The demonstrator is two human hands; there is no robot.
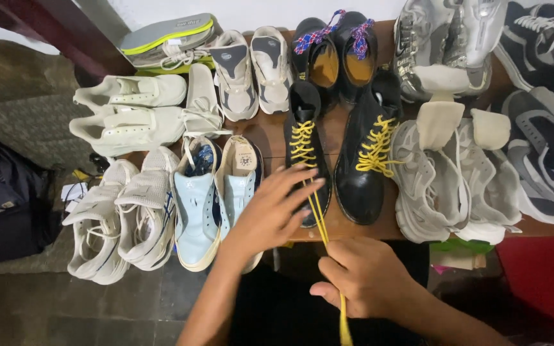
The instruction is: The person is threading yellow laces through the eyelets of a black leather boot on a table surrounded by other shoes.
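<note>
Two black boots with yellow laces stand on a wooden table point(270, 131). My left hand point(270, 208) rests with spread fingers on the toe of the left black boot point(304, 138), touching its lace. My right hand point(360, 275) is closed around the loose end of the yellow lace point(318, 218), which runs taut from the boot down past the table's front edge. The right black boot point(365, 160) stands beside it, laced and untouched.
Many shoes crowd the table: light blue sneakers point(216, 192) just left of my left hand, white sneakers point(123, 211), grey sneakers point(444, 179) on the right, dark sneakers point(546, 147) far right. A black bag point(1, 205) lies on the floor at left.
</note>
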